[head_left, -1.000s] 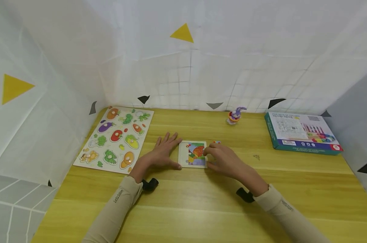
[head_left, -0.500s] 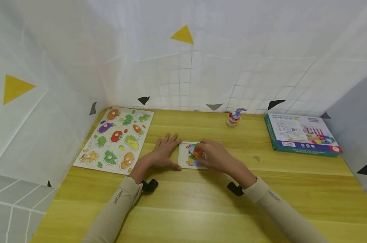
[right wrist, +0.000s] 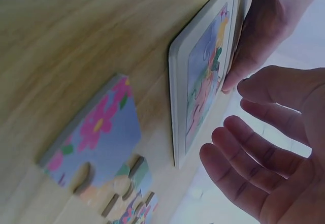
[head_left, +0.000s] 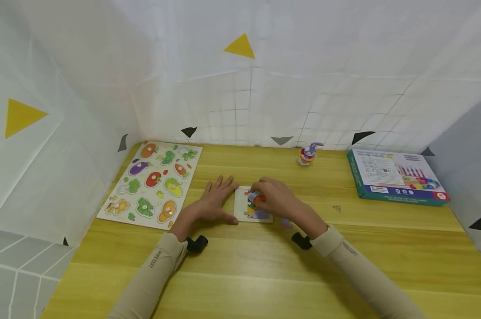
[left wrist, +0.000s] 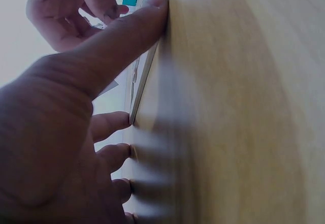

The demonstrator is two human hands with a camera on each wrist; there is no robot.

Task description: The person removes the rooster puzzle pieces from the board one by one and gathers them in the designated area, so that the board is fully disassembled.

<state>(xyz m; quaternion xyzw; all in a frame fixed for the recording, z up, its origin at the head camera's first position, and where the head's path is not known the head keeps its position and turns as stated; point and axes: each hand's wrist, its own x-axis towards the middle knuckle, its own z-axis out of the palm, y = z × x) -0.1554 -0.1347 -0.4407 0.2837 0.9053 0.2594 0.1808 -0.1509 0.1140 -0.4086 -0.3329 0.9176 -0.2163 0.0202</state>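
Currently, the puzzle board (head_left: 241, 207) lies flat on the table (head_left: 240, 274), the left hand (head_left: 214, 202), spread out, touching its left side with thumb and forefinger. The right hand (head_left: 281, 200) bends over it; whether its grip is clamped on anything, I cannot tell. Loose pieces (right wrist: 110, 128) to the right look light, stiff and smooth, probably best pinched by the edges.

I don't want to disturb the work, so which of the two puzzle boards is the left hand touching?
The small puzzle board: the left hand touches its edge with thumb and index finger. No fingers are on the large vegetable board.
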